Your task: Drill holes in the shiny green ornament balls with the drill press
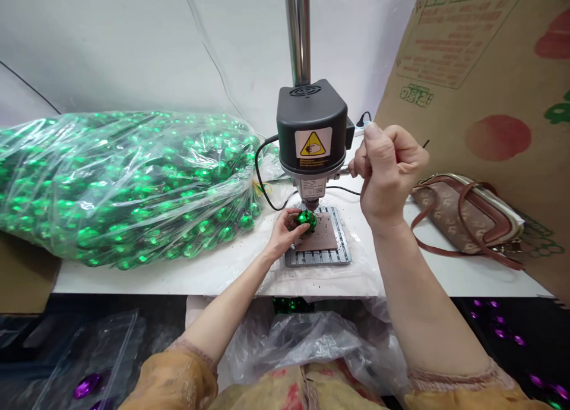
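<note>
A shiny green faceted ball [307, 220] is pinched between the thumb and fingers of my left hand [285, 232]. It sits directly below the chuck [312, 204] of a small black drill press [312, 128]; whether the bit touches it is hidden. Under the ball lies a brown board [321, 235] on the slotted metal base [318, 258]. To the right of the motor housing, my right hand [387, 166] is raised in a fist around the drill press handle [345, 170], most of which the fingers cover.
A large clear bag of green balls [142, 190] fills the left of the white table [401, 276]. On the right, a brown handbag [467, 214] leans near a big cardboard box [499, 101]. Crumpled plastic [312, 338] hangs below the table edge, and dark shavings dot the base.
</note>
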The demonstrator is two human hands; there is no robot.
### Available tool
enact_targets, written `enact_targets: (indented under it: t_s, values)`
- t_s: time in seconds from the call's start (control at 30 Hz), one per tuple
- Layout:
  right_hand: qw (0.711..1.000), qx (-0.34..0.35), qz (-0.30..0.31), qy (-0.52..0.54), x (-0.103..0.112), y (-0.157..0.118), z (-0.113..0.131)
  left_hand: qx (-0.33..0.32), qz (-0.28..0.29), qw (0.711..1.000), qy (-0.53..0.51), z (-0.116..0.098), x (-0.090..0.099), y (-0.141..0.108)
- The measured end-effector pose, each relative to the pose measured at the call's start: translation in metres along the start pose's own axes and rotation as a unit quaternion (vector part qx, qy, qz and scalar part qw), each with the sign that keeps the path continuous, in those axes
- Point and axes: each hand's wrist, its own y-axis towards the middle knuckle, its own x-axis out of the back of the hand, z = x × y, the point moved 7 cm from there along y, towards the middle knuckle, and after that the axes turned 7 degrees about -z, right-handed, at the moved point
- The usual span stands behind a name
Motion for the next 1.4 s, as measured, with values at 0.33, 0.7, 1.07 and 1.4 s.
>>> enact_targets:
  t_s: [0.33,0.7,1.07,1.4]
  values:
    - [1.000,0.018,0.003,0.006,-0.001,0.000,0.001,-0.071,-0.003,0.991,0.113,-0.004,-0.008,-0.004]
    - [0.999,0.024,0.020,-0.019,-0.001,0.000,0.001,-0.103,0.061,0.987,0.109,0.005,-0.019,-0.013]
    - [0.998,0.059,0.009,0.002,0.010,-0.020,0.002,-0.082,0.048,0.991,0.092,0.004,-0.020,-0.013]
    - [0.990,0.129,0.013,0.055,0.017,-0.030,-0.002,-0.086,0.047,0.991,0.093,0.007,-0.019,-0.013]
